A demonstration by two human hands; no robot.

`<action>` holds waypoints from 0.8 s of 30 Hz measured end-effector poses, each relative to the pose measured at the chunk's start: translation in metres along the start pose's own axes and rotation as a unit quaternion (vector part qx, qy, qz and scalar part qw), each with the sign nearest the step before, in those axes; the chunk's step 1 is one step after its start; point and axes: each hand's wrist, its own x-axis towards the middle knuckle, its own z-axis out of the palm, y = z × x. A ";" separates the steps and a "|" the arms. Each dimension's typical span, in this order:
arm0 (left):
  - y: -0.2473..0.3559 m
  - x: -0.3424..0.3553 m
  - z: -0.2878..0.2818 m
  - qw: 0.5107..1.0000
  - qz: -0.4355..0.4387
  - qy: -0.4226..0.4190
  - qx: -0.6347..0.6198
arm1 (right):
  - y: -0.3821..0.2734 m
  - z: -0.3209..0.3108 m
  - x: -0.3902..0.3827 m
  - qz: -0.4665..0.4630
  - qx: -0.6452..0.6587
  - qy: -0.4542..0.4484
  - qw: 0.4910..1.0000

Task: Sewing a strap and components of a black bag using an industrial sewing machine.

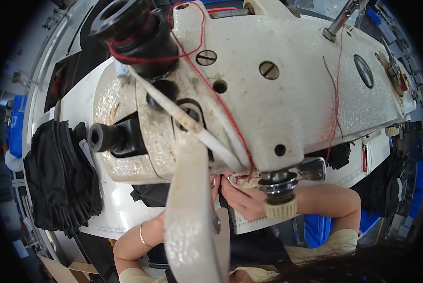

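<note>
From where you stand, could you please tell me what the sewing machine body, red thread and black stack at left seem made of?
Sewing machine body: probably painted metal, glossy; bright highlights show on its pebbled surface.
Red thread: textile fibre, judging by its thin, loose loops; exact fibre and sheen are unclear.
Black stack: apparently cloth, mostly matte, given its soft folds.

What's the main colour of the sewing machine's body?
White, with brownish grime in places; the sewing machine shows best in the head view.
</note>
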 end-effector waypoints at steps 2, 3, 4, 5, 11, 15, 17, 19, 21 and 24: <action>-0.002 0.000 -0.001 1.000 0.000 -0.006 -0.009 | 0.001 0.000 0.000 -0.001 0.000 -0.001 1.000; -0.003 0.000 -0.001 1.000 0.002 -0.011 -0.017 | 0.001 0.000 0.000 -0.003 -0.003 0.003 1.000; -0.003 0.002 -0.002 1.000 0.002 -0.011 -0.018 | 0.001 0.000 0.000 -0.004 -0.005 0.006 1.000; -0.002 0.004 -0.003 0.999 -0.021 -0.021 -0.040 | 0.002 0.001 0.000 -0.005 -0.004 0.006 1.000; -0.006 -0.010 0.011 0.980 -0.056 -0.060 -0.181 | 0.004 -0.004 0.003 0.014 0.012 0.008 1.000; -0.016 -0.022 0.036 0.956 -0.106 -0.006 -0.275 | 0.010 0.004 0.004 0.028 0.033 -0.021 0.999; -0.025 -0.019 0.048 0.960 -0.100 -0.002 -0.260 | 0.011 0.015 0.003 0.067 0.058 -0.030 0.996; -0.033 -0.014 0.045 0.954 -0.120 -0.002 -0.273 | 0.015 0.015 0.003 0.066 0.034 -0.011 0.997; -0.034 -0.006 0.031 0.936 -0.193 -0.045 -0.292 | 0.020 0.023 0.006 0.063 0.002 0.023 0.998; -0.021 0.016 0.001 0.986 -0.106 0.065 -0.110 | 0.012 0.010 0.002 0.043 0.168 0.065 0.983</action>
